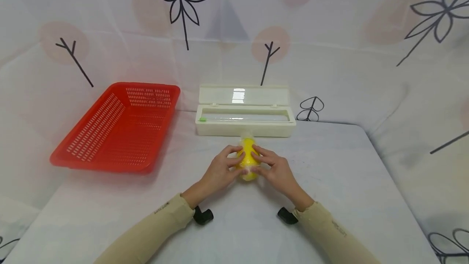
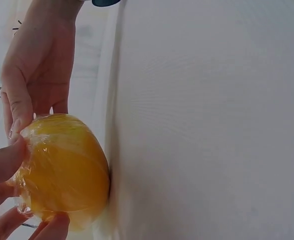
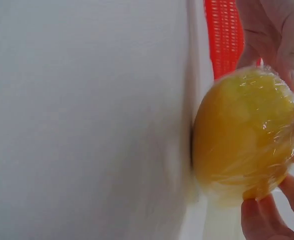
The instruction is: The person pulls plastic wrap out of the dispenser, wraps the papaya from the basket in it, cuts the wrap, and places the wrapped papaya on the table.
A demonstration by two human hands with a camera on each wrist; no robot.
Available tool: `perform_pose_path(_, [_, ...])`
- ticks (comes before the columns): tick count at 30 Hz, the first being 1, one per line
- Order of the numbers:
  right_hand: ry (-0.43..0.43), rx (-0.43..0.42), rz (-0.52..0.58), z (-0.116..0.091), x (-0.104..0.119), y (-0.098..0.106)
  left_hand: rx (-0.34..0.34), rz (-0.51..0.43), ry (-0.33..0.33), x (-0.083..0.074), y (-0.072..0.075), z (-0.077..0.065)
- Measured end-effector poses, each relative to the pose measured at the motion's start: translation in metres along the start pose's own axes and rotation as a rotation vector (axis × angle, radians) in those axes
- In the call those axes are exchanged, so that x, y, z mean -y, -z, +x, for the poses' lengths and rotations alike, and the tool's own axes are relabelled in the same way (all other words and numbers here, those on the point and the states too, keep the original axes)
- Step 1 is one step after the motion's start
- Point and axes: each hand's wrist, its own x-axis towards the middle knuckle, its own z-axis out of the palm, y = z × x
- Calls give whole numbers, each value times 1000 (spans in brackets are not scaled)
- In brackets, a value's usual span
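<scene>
A smooth, rounded yellow fruit (image 1: 248,154) wrapped in clear cling film rests on the table close to the white box. From its left side my left hand (image 1: 219,170) grips it, fingers bent around the skin and thumb at the near end. On the opposite side my right hand (image 1: 277,171) holds it likewise, both thumbs near the gathered film. The left wrist view shows the wrapped fruit (image 2: 66,167) touching the tabletop, with film bunched by the thumbs. Glossy wrinkled film covers the fruit (image 3: 247,132) in the right wrist view too.
Behind the fruit stands a white cling film dispenser (image 1: 245,130), lid raised, a roll and a green slider (image 1: 202,119) visible inside. A red perforated basket (image 1: 106,168) sits at the back left. White cloth covers the table (image 1: 329,166), and a patterned curtain hangs behind.
</scene>
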Motion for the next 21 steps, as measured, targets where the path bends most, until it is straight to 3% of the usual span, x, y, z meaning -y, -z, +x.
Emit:
perform_pose_path(9, [-30,2,-3,3,5,1,-68,-72,6,1,0,1])
perform_pose_path(13, [-18,-11,2,2,7,1,-82,-83,57,1,1,3])
perform_pose_path(18, [-12,22,28,0,9,-2,-118,14,104,2,5,4])
perform_pose_path(21, [-27,41,73,0,7,-3,-100,98,68,2,8,4])
